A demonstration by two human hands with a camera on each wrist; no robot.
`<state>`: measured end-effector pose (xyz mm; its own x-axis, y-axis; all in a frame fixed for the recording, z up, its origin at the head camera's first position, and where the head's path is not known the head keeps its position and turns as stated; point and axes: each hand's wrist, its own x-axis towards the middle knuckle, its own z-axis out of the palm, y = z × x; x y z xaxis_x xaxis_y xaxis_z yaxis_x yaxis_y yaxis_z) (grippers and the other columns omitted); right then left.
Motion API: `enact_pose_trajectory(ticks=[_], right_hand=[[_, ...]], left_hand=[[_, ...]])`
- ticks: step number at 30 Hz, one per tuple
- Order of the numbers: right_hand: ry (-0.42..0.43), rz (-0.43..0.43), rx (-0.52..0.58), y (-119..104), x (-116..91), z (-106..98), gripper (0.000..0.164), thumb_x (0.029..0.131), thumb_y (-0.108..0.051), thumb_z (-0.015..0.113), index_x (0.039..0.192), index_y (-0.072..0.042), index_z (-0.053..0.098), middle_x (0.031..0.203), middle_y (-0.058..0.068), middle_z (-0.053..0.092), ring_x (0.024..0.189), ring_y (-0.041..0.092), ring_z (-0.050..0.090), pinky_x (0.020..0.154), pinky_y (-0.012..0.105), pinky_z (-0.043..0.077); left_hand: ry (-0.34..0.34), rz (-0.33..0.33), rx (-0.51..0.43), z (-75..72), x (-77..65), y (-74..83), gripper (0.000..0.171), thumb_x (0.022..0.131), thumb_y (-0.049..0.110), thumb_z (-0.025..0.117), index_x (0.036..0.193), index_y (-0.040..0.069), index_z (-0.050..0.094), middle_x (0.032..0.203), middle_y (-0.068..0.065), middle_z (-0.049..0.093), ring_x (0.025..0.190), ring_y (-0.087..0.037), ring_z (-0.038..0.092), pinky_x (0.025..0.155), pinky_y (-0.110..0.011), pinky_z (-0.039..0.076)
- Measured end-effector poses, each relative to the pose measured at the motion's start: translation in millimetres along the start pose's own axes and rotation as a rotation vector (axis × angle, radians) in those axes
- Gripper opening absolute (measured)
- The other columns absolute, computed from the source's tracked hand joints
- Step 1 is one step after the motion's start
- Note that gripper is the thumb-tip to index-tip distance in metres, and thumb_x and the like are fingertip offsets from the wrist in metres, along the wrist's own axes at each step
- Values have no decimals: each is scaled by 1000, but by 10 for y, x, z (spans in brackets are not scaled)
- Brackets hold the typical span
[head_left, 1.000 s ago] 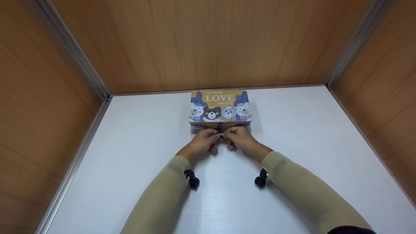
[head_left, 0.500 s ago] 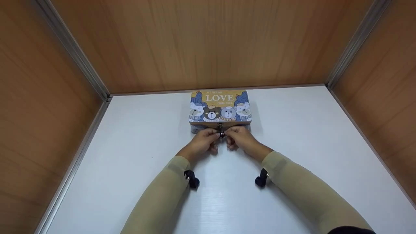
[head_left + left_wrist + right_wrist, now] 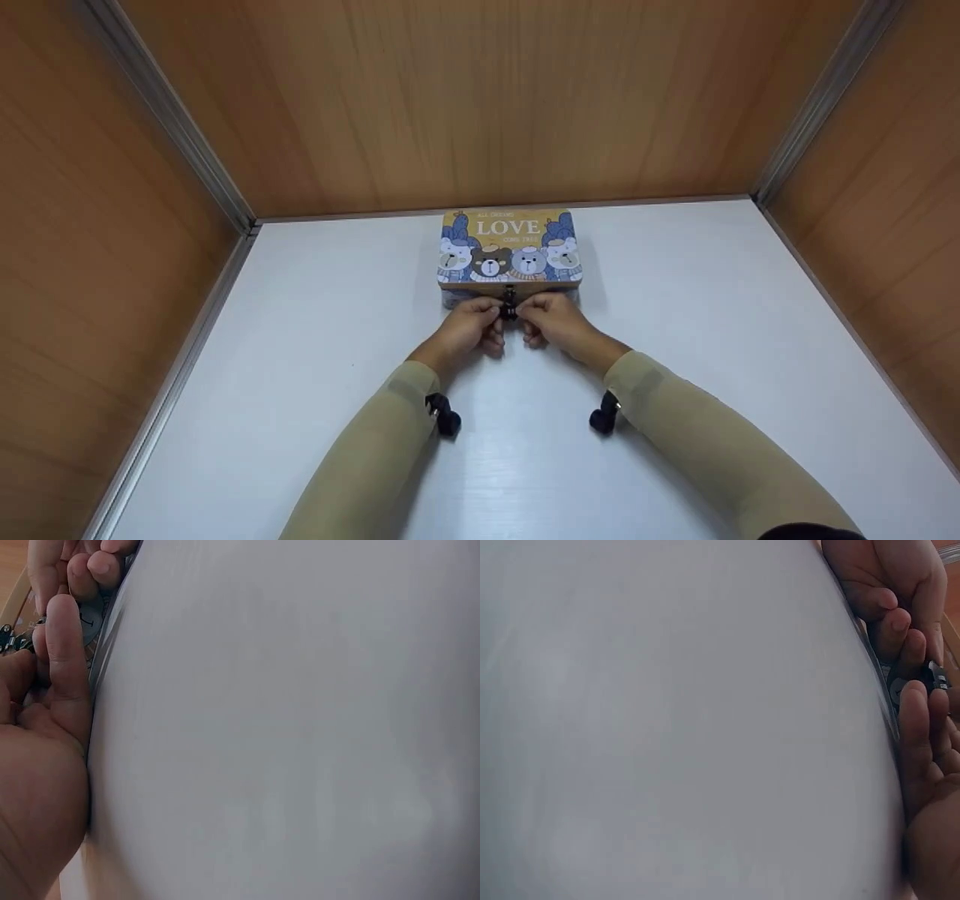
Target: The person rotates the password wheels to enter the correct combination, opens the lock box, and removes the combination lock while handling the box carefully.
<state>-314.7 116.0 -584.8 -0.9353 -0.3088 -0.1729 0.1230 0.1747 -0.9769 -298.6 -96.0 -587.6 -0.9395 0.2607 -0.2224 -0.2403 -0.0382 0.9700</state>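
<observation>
A tin box (image 3: 508, 259) with a yellow and blue lid, printed bears and the word LOVE stands at the back of the white table, its lid down. On its front clasp hangs a small black padlock (image 3: 509, 310), which shows ridged, light-marked dials in the right wrist view. My left hand (image 3: 469, 326) pinches the padlock from the left between thumb and forefinger. From the other side, the thumb and forefinger of my right hand (image 3: 553, 321) pinch it too. The remaining fingers of both hands curl below, close to the box front.
Wooden panels (image 3: 480, 105) with metal corner rails enclose the white table (image 3: 315, 300) at the back and both sides. The box stands near the back panel. A black wrist camera (image 3: 448, 421) hangs under the left sleeve, another under the right.
Between the fingers, the padlock has changed from a bright glint to a dark face. Both hands stay at the box front, with only tiny finger shifts.
</observation>
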Motion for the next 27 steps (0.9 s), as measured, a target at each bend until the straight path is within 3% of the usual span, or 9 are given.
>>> enact_pose_trajectory(ticks=[12,20,27], right_hand=[[35,20,-42,-92,-16,49,19,110,-11,69,117,5,78,83,8,77,65,13,75,56,24,63],[63,-95,-305,-124,-19,105,20,103,-19,84,105,0,84,77,9,80,62,13,73,57,25,64],[100,-163,-461,-154,-17,123,24,96,-26,93,96,-4,82,72,4,79,57,11,70,53,22,58]], left_hand=[[14,2,43,-4,14,19,22,120,8,49,131,-2,64,89,-4,63,68,-15,66,60,-28,64],[15,23,73,-7,3,-4,16,120,10,51,115,3,65,86,-3,66,64,-13,68,57,-25,62],[29,28,97,-22,25,-12,16,119,10,56,115,2,69,84,-1,64,63,-12,63,57,-24,60]])
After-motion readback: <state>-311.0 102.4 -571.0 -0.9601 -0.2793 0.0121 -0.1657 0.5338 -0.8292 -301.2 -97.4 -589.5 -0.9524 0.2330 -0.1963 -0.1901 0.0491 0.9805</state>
